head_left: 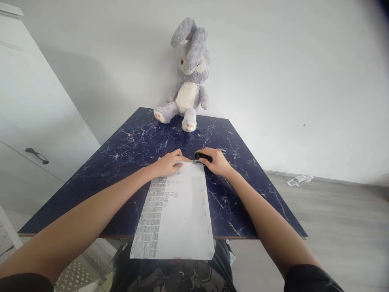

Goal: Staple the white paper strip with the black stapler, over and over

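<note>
My right hand (218,161) is wrapped around a black stapler (204,157), whose front end sits at the top right corner of the printed paper (184,211). My left hand (168,164) rests on the paper's upper left part, index finger stretched toward the stapler's tip and thumb apart from it. Whether any fingers go under the paper is hidden. The paper carries a dark patterned strip down its left side and small blocks of print near the top. Its lower end reaches past the table's near edge, over my lap.
A grey plush rabbit (187,97) sits at the far end of the dark blue marbled table (127,140), against the wall. A white cabinet (39,101) stands on the left. A clear plastic item (299,180) lies on the floor at the right.
</note>
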`<state>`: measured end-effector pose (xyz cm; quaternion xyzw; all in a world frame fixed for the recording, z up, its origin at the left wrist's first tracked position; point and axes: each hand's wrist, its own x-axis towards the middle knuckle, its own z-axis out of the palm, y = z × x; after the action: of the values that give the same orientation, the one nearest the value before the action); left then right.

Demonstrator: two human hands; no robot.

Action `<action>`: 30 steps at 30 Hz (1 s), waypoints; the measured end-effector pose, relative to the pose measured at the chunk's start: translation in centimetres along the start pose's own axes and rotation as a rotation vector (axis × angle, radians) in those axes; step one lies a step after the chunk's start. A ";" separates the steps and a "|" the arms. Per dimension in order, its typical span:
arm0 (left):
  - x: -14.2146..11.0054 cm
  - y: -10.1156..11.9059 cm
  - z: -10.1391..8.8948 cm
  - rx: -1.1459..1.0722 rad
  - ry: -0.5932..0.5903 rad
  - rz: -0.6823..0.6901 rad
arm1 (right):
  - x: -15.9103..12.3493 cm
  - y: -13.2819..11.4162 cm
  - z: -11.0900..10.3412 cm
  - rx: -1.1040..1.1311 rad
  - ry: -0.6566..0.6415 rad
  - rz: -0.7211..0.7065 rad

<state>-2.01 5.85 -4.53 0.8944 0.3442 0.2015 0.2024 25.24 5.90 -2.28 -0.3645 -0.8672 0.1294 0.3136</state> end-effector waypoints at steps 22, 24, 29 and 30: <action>0.1 -0.5 0.5 -0.030 0.003 -0.022 | -0.3 -1.0 1.3 -0.249 -0.123 0.072; 0.1 -0.6 0.6 -0.029 0.007 -0.015 | -0.3 -1.3 1.5 -0.318 -0.138 0.095; 0.1 -0.6 0.7 -0.043 0.017 -0.020 | -0.2 -1.8 2.0 -0.391 -0.138 0.107; 0.1 -0.6 0.7 -0.047 0.015 -0.023 | -0.2 -1.8 2.0 -0.395 -0.136 0.109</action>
<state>-1.95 6.14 -5.36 0.8839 0.3510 0.2140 0.2229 23.05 4.50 -3.10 -0.4555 -0.8739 -0.0020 0.1695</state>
